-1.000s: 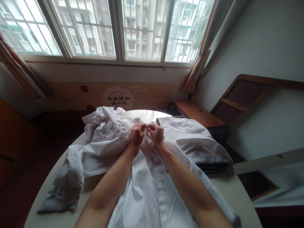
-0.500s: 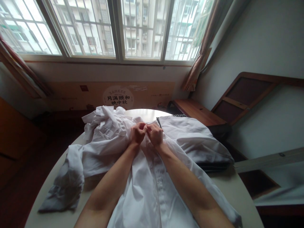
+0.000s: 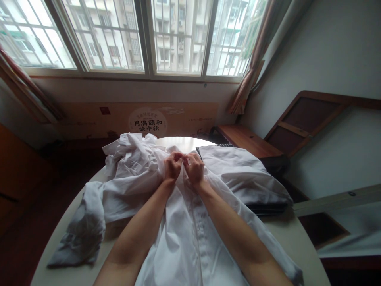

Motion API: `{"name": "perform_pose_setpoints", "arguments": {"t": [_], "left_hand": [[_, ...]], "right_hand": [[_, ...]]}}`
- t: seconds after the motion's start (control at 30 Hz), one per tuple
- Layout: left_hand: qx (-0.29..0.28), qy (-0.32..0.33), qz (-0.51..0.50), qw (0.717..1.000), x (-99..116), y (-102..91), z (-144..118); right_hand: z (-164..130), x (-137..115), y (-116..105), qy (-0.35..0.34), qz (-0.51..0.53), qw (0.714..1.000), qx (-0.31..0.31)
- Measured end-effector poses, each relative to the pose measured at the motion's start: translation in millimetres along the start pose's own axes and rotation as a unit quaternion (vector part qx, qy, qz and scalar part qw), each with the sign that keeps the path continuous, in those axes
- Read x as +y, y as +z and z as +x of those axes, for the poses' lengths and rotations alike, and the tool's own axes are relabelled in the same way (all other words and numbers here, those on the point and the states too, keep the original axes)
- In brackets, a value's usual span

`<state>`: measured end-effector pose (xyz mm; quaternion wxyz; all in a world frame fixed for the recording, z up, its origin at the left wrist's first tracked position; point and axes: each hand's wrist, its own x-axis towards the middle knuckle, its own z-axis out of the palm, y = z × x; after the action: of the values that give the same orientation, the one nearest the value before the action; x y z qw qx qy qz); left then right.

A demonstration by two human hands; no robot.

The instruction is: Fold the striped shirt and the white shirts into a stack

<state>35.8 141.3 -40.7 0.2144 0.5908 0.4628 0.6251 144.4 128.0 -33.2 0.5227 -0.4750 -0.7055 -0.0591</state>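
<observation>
A white shirt (image 3: 175,238) lies spread on the table with its front strip running toward me. Near its far end, my left hand (image 3: 173,165) pinches the cloth with thumb and forefinger. My right hand (image 3: 194,167) is closed in a pinch on the same spot, its fingertips against those of the left. Whether a button sits between the fingertips is too small to make out. One sleeve (image 3: 80,226) stretches out over the table at the left.
The round pale table (image 3: 64,234) carries a crumpled white garment heap (image 3: 131,155) at the back left. Folded white clothing (image 3: 238,167) with dark striped cloth under it lies at the right. Beyond are a wooden bench (image 3: 250,139) and a barred window (image 3: 178,35).
Both hands stay at the same place on the shirt. The right fingers have shifted and arch slightly more; the fingertips remain together.
</observation>
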Motion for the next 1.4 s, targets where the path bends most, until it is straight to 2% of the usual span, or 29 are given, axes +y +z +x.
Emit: {"name": "perform_pose_setpoints", "arguments": {"t": [0.3,0.5,0.7,0.9,0.97,1.07,1.13,1.2,1.3,1.37,1.4], "left_hand": [[0.006,0.008,0.061,0.998,10,-4.8,0],[0.005,0.001,0.038,0.999,3,-3.0,0],[0.022,0.003,0.017,1.000,3,1.5,-1],[-0.005,-0.002,-0.030,1.000,4,3.9,0],[0.000,0.008,-0.017,1.000,4,2.7,1],[-0.005,0.016,0.033,0.999,6,-0.6,0],[-0.012,0.008,0.091,0.996,7,-2.6,-1],[-0.007,-0.009,0.148,0.989,5,-3.8,-2],[0.020,-0.009,0.201,0.979,1,-4.2,-3],[0.034,0.025,0.213,0.976,0,-4.3,-4],[0.040,0.047,0.214,0.975,2,-4.5,-4]], "right_hand": [[2,-1,-4,0.028,0.040,0.998,-0.048],[2,0,-2,0.012,0.031,0.998,-0.057],[1,0,-1,0.032,0.011,0.999,-0.039],[1,-1,-1,0.034,-0.008,0.999,-0.035],[4,-2,-1,0.057,0.008,0.998,-0.038],[10,0,1,0.135,0.059,0.987,-0.057],[13,4,3,0.205,0.114,0.968,-0.092],[16,10,4,0.272,0.144,0.946,-0.100],[24,24,-1,0.315,0.125,0.940,-0.024],[32,35,-6,0.304,0.112,0.946,0.020],[36,40,-8,0.301,0.107,0.947,0.020]]}}
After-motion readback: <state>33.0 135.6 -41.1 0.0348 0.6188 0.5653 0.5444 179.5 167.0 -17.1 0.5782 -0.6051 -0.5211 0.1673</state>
